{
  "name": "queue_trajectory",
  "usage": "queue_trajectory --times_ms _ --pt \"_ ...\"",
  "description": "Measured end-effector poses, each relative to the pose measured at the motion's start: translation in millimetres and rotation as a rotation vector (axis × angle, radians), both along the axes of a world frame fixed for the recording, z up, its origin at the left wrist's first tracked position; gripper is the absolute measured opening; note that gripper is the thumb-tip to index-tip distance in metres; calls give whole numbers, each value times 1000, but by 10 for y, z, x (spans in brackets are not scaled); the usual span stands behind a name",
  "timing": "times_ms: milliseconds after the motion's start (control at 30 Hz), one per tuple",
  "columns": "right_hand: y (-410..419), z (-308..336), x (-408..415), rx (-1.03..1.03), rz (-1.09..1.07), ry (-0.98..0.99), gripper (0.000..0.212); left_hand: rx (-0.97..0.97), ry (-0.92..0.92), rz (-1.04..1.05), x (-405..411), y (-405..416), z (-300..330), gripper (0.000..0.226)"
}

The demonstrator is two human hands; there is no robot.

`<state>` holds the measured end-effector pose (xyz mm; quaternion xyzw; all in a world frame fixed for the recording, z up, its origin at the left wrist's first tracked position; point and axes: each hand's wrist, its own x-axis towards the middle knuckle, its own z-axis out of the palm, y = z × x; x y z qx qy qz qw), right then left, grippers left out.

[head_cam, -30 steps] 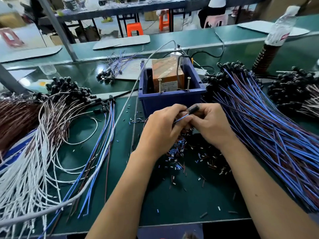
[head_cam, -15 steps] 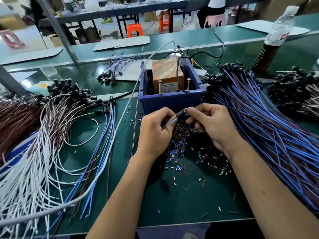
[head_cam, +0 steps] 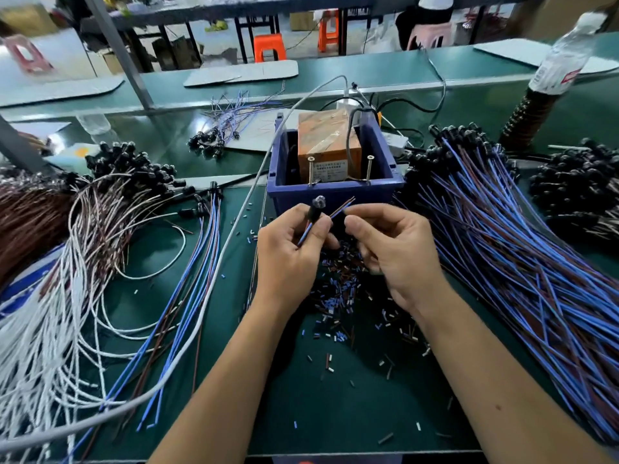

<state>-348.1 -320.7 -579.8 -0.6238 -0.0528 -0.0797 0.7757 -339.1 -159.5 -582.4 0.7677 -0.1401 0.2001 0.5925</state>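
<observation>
My left hand point(head_cam: 290, 254) pinches a small black LED holder point(head_cam: 316, 207) with its blue and brown leads running down through the fingers. My right hand point(head_cam: 398, 251) pinches the free ends of a blue and brown wire pair point(head_cam: 341, 207), whose tips point up toward the blue bin point(head_cam: 335, 192). Both hands hover above a heap of cut insulation bits point(head_cam: 338, 289) on the green mat, just in front of the bin.
An orange box with two upright screws point(head_cam: 330, 147) sits inside the bin. A large bundle of blue and brown leads point(head_cam: 522, 262) lies on the right, white and brown wires point(head_cam: 50, 296) on the left, several blue leads point(head_cam: 187, 283) between. A bottle point(head_cam: 552, 75) stands far right.
My hands have drawn slightly apart. The black holder now stands upright in my left hand, and the wire ends have swung up in my right hand.
</observation>
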Motion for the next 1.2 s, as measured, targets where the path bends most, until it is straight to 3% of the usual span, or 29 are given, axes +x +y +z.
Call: queue_trajectory --times_ms 133,233,367,533,667,1000,1200 --pt "71 28 14 173 -21 15 4 21 6 -80 -34 -33 -9 15" --pt "69 11 28 175 14 6 4 65 -29 -98 -35 -40 5 18" --pt "75 5 35 132 29 16 20 178 -179 28 -19 -37 11 9" --pt "50 91 37 144 10 -32 17 104 -304 183 -17 -3 16 5" --pt "19 151 20 123 -51 -144 12 -87 -290 307 -29 22 27 12" --pt "-49 91 51 -283 -548 -322 16 -158 -210 332 53 -16 18 19" --pt "14 116 17 -451 -639 -379 25 -139 -204 290 39 -26 0 24"
